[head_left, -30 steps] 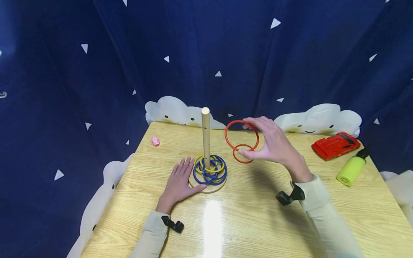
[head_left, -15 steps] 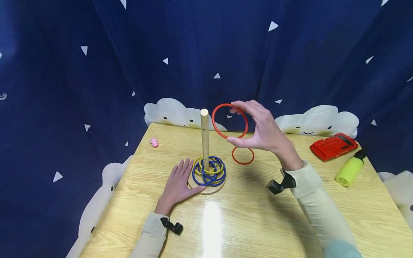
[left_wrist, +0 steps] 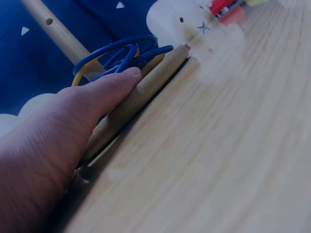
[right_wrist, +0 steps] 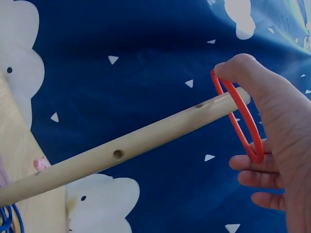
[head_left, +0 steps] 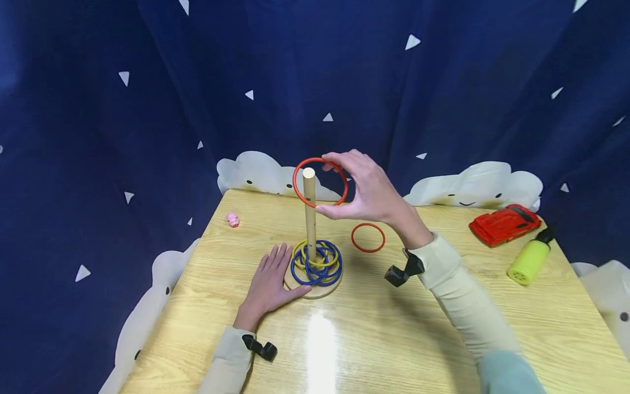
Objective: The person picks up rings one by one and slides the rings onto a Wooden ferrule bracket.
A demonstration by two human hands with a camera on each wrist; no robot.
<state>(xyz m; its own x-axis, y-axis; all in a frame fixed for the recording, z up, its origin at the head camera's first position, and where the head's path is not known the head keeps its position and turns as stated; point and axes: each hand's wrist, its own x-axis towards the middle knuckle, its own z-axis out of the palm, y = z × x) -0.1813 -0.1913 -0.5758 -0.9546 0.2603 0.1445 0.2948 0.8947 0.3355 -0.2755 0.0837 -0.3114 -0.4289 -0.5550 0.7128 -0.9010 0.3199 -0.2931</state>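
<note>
My right hand [head_left: 366, 189] holds a red ring [right_wrist: 250, 119] between thumb and fingers, raised and tilted. In the right wrist view the ring encircles the top end of the wooden post [right_wrist: 146, 134], and the hand stays beside the post. The post rises upright from a round wooden base [head_left: 320, 292], where several blue rings [head_left: 340, 264] and yellow rings lie in a loose overlapping heap. My left hand [head_left: 268, 285] lies at the left of the base, fingers straight; its thumb [left_wrist: 116, 85] rests on the base's edge. A second red ring [head_left: 368, 251] lies flat on the table.
A small pink pig figure [head_left: 232, 219] sits on the table at the far left. On the right are a red toy car [head_left: 504, 224] and a yellow-green bottle [head_left: 529, 262] with a black top. A dark blue curtain [head_left: 315, 65] hangs behind.
My right hand has moved up and left, carrying the red ring from above the other red ring to the post's top. The left hand has kept its place at the base.
</note>
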